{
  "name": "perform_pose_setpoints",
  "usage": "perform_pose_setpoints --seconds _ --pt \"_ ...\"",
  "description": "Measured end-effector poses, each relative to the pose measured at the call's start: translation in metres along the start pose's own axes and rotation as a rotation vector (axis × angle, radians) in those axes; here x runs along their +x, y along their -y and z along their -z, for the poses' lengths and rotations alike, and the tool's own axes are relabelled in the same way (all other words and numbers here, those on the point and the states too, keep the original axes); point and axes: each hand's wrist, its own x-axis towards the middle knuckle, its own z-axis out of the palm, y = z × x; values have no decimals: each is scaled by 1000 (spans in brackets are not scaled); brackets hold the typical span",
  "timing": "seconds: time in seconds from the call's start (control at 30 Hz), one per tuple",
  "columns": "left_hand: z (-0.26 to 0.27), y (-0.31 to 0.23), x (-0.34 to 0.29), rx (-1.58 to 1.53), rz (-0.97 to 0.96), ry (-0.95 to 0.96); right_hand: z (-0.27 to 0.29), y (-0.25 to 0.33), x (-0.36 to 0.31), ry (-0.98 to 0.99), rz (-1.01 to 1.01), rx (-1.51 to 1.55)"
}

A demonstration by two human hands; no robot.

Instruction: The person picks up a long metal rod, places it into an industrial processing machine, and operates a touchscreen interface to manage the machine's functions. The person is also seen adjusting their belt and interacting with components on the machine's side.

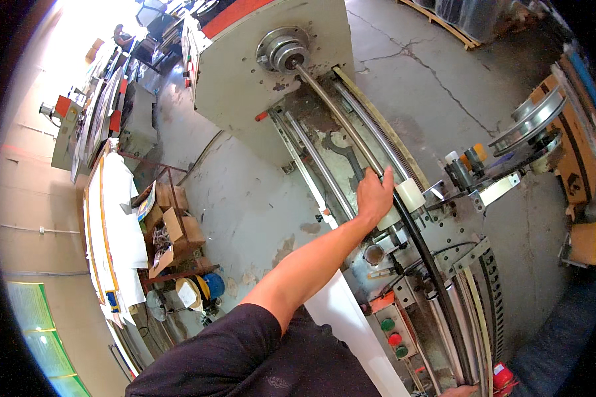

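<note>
Your long, glossy black tube [418, 238], slightly bowed, lies along the machine, in line with the bare steel rod [338, 106]. Your left hand [375, 197] has its fingers wrapped around the upper end, beside the white roller [411, 194]. Your right hand [460, 392] is mostly cut off; its grip cannot be told.

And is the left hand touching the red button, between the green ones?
Apart. The head view shows it: the left hand is at the long rod, the red button lies lower in the picture, and metal machine parts show between.
</note>
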Motion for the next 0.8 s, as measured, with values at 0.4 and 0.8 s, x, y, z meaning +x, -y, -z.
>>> perform_pose_setpoints --seconds 0.4,0.8 --pt "-3 3 11 130 -44 -61 10 -21 18 -29 -21 2" --pt "2 -6 12 187 -87 -80 33 -22 18 -22 -148 138"
